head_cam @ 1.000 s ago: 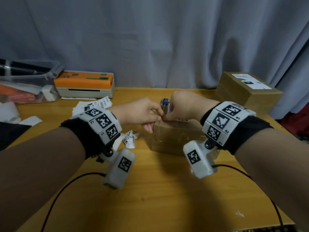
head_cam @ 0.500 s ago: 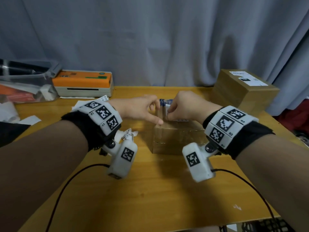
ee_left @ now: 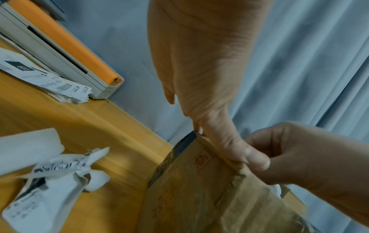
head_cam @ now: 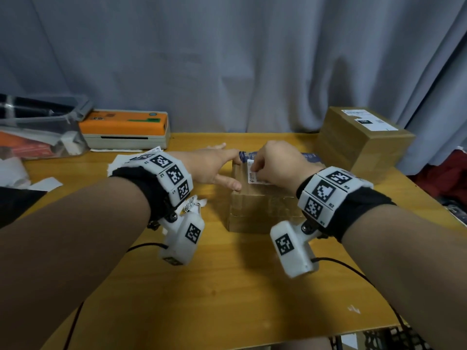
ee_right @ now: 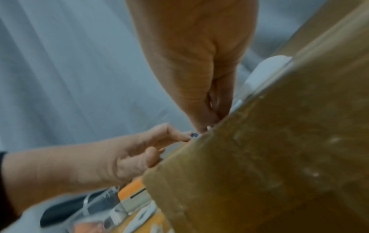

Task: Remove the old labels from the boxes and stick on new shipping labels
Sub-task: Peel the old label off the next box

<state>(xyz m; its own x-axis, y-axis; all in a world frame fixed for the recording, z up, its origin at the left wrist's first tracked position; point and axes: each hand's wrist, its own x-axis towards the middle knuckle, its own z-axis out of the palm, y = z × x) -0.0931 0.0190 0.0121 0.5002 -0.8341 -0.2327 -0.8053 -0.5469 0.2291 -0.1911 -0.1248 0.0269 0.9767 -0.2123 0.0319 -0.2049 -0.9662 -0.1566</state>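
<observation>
A small brown cardboard box [head_cam: 262,208] stands mid-table. On its top lies a white label [head_cam: 253,174] with red print. My right hand [head_cam: 274,165] pinches that label's left end between thumb and fingers, low against the box top [ee_right: 279,157]. My left hand [head_cam: 214,168] lies along the box's left edge with fingers stretched out: the thumb [ee_left: 253,159] presses on the near top edge and a fingertip touches the far corner. A larger box [head_cam: 364,147] with a white shipping label [head_cam: 367,120] stands at the back right.
An orange-topped label printer [head_cam: 126,127] sits at the back left beside a clear plastic bin [head_cam: 38,132]. Printed labels [ee_left: 49,78] lie in front of it. Crumpled peeled labels [ee_left: 46,181] lie left of the small box. A grey curtain hangs behind the table [head_cam: 227,286].
The hands, pinched together above the box a second ago, have parted. My left hand straightened and moved to the box's left edge; my right hand brought the white label down onto the top.
</observation>
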